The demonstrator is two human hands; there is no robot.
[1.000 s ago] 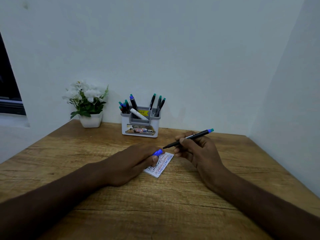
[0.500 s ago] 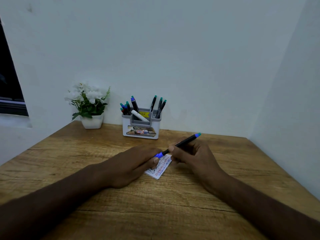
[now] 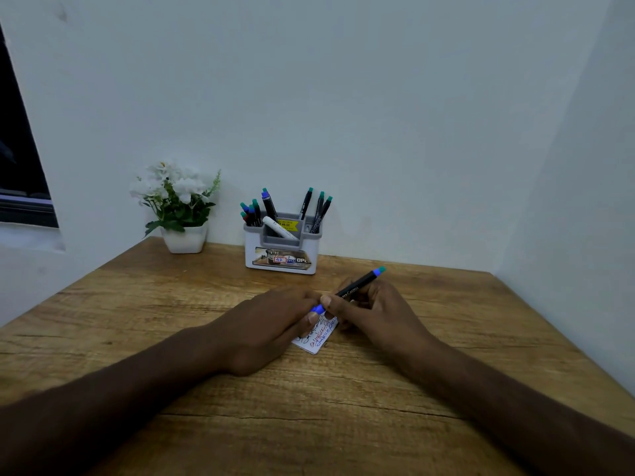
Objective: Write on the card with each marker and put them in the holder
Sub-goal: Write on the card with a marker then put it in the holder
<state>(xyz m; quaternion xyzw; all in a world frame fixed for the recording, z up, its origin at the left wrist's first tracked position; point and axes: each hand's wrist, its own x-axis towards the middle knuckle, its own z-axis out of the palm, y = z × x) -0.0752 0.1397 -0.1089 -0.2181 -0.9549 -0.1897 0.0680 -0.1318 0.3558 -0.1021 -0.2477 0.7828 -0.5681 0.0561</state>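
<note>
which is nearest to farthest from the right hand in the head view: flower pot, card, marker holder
From the right hand:
1. card, on the table just under and left of the hand, partly covered.
2. marker holder, behind it by the wall.
3. flower pot, far back left.

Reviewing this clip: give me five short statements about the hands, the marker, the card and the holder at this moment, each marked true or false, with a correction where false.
1. The right hand grips a black marker. True.
2. The left hand pinches a blue cap at the marker's tip. True.
3. The card is blank. False: it carries lines of handwriting in several colours.
4. The holder lies tipped on its side. False: it stands upright by the wall, with markers in it.
5. The flower pot stands to the right of the holder. False: it stands to its left.
</note>
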